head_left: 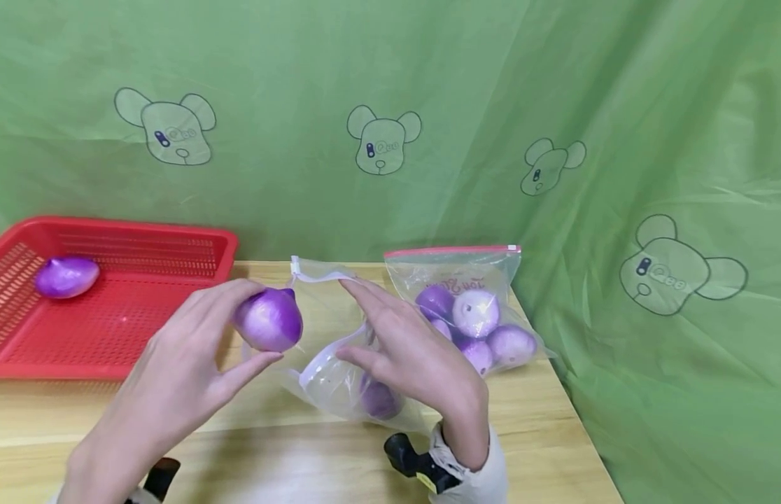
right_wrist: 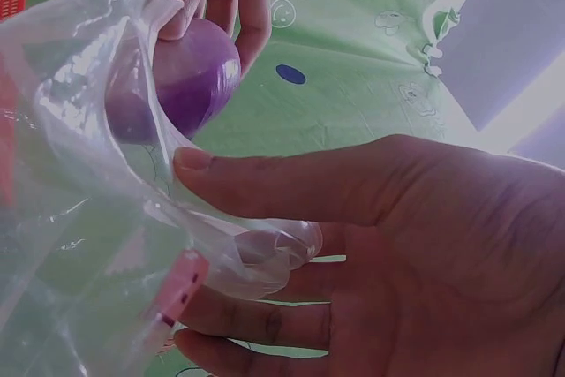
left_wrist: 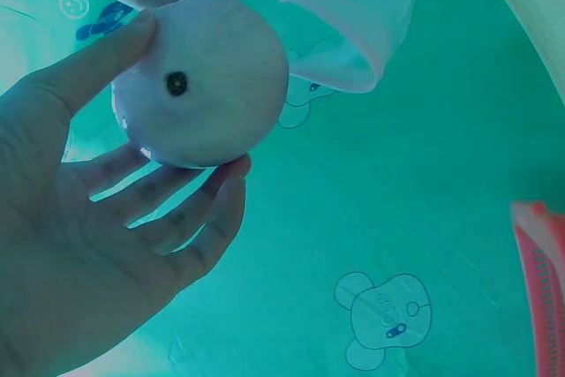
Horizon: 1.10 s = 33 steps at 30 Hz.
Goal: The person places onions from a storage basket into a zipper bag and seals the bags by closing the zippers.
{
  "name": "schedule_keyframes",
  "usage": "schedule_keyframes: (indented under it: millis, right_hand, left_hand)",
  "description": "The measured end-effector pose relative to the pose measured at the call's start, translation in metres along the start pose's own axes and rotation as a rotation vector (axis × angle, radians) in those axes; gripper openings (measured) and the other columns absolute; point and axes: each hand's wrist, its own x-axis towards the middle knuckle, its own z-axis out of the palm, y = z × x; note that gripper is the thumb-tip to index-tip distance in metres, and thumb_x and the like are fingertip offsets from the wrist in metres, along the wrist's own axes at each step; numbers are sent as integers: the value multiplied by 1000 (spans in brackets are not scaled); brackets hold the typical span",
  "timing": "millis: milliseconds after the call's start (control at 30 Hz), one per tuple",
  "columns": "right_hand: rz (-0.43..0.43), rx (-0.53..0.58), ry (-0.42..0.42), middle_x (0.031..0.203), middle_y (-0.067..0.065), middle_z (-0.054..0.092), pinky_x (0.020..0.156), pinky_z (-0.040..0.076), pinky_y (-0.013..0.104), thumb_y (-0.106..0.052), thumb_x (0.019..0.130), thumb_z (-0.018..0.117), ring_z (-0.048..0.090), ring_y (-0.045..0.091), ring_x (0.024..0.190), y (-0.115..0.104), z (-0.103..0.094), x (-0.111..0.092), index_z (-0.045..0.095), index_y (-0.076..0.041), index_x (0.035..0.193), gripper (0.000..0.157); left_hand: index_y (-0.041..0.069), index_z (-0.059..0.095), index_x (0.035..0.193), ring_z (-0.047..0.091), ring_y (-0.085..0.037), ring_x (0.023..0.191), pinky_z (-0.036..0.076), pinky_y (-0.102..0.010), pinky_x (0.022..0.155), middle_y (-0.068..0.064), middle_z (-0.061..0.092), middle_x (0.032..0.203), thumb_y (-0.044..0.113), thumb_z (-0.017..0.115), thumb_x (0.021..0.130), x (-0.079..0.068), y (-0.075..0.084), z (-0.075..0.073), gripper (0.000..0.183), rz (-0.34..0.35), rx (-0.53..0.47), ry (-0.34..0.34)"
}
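Note:
My left hand holds a purple onion between thumb and fingers, at the mouth of a clear zip bag. The left wrist view shows the dark spot on the onion's pale end. My right hand is at the right side of that bag's mouth, its straight fingers and thumb spread apart against the plastic. In the right wrist view the thumb touches the bag's rim, and the mouth gapes towards the held onion. Another onion lies inside the bag, partly behind my right hand.
At the left stands a red plastic basket with one purple onion in it. A second zip bag with a red seal lies at the right, filled with several onions. A green curtain hangs behind the wooden table.

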Motion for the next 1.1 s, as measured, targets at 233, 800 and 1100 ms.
schedule_keyframes:
  millis: [233, 800, 1100]
  right_hand:
    - [-10, 11, 12, 157, 8, 36, 118, 28, 40, -30, 91, 74, 35, 19, 144, -2, -2, -2, 33, -10, 155, 78]
    - [-22, 28, 7, 157, 8, 37, 117, 29, 40, -31, 90, 75, 36, 19, 143, -4, -4, -4, 32, -12, 155, 81]
    - [-43, 23, 39, 157, 5, 38, 115, 32, 35, -28, 88, 77, 38, 17, 142, -4, -6, -4, 33, -11, 155, 81]
  left_hand:
    - [9, 57, 133, 56, -22, 116, 54, -45, 89, -6, 59, 130, 29, 84, 75, 0, 6, 6, 67, 53, 21, -28]
    - [6, 55, 135, 57, -30, 115, 50, -51, 94, -11, 59, 127, 23, 84, 79, -4, -2, 10, 65, 21, 79, -177]
    - [10, 57, 136, 60, -31, 109, 52, -53, 88, -11, 59, 126, 24, 77, 88, -7, -5, 11, 54, -25, 80, -284]
